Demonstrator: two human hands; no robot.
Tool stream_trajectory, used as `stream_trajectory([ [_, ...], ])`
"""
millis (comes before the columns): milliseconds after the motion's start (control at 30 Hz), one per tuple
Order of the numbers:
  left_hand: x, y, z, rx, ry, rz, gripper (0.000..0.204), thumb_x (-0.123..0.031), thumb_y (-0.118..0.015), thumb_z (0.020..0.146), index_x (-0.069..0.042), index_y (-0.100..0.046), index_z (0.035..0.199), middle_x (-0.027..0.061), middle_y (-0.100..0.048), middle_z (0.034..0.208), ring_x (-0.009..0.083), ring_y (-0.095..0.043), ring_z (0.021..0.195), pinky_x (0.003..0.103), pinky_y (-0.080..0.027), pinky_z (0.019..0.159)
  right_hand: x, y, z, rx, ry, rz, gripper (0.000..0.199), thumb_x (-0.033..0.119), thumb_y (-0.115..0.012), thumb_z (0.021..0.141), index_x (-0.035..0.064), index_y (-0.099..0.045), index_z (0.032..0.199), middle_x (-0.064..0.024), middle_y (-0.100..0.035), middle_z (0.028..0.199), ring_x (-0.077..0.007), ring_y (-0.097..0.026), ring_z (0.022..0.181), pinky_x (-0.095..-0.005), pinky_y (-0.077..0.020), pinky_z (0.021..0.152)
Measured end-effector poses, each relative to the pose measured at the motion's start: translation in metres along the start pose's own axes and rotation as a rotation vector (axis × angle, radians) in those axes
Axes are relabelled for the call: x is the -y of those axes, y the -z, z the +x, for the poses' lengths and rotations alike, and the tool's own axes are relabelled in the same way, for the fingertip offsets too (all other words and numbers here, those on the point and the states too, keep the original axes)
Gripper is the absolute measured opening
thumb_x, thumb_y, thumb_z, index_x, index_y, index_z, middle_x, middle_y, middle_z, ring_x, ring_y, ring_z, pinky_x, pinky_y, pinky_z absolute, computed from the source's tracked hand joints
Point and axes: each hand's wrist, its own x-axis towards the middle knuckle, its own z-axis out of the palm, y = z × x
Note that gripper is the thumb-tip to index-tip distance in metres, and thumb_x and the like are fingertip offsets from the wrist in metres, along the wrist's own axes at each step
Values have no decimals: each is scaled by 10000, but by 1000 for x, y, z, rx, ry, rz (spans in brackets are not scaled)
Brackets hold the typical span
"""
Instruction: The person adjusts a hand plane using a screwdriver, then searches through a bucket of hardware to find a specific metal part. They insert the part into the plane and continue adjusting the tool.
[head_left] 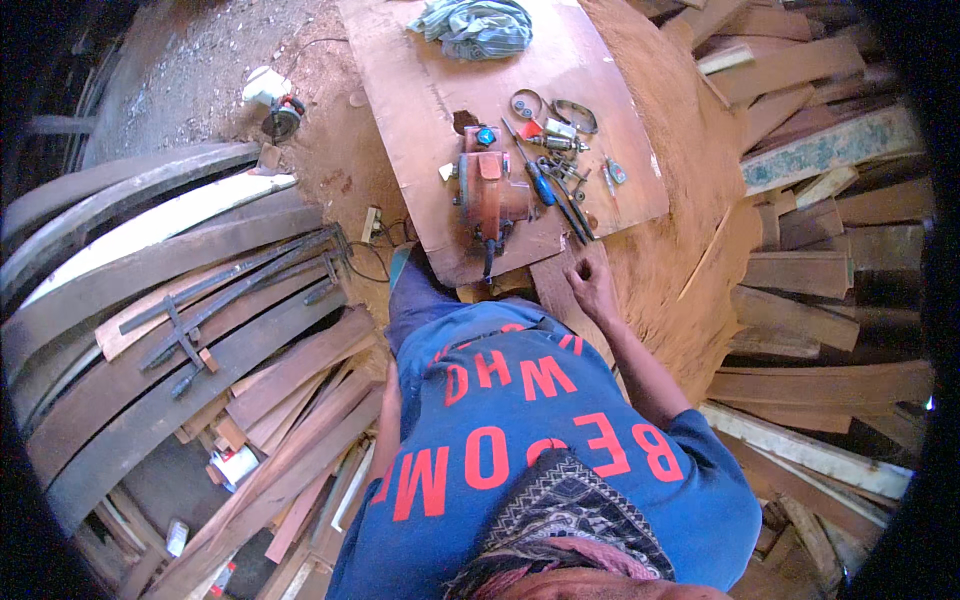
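Note:
My right hand (594, 290) is closed, fingers curled in, just off the near edge of a sheet of board (425, 110). Whatever may lie inside its fingers is too small to make out. Just beyond it lie a long dark tool (572, 212) and a screwdriver (542, 186) with a blue handle. To their left is the dusty red body of a power tool (485, 190). Loose metal parts lie farther off, among them a motor armature (558, 143) and a ring-shaped band (575, 116). Along my left side a strip of my left arm (386, 425) shows; its fingers are hidden.
Crumpled greenish cloth (473, 28) lies at the board's far end. A small grinder (284, 117) rests on the ground at the far left. Curved timbers (150, 240) and a clamp (180, 330) are left; stacked wood pieces (800, 290) line the right, beside sawdust (690, 150).

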Motion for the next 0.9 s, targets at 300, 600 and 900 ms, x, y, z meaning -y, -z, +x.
stream_trajectory([
  [300,14,31,24,76,-46,-42,436,-261,-651,980,28,-614,1305,172,-690,1240,267,-660,1127,368,-500,985,94,-64,14,42,35,118,418,333,-723,904,-12,-635,1123,-239,-690,983,-355,-694,902,-439,-549,812],
  [600,37,105,72,115,-107,29,430,-241,-644,983,26,-604,1318,168,-685,1247,276,-656,1135,374,-497,990,159,-131,51,-122,-193,3,567,397,-741,877,-33,-510,1165,-333,-672,1040,-499,-661,985,-543,-522,846],
  [900,-102,143,144,237,-460,-53,456,-240,-636,991,-21,-554,1382,159,-633,1327,258,-618,1204,372,-479,1027,201,-89,55,-151,-259,331,324,282,-701,863,-22,-695,972,-67,-696,790,-171,-634,640,-345,-504,580],
])
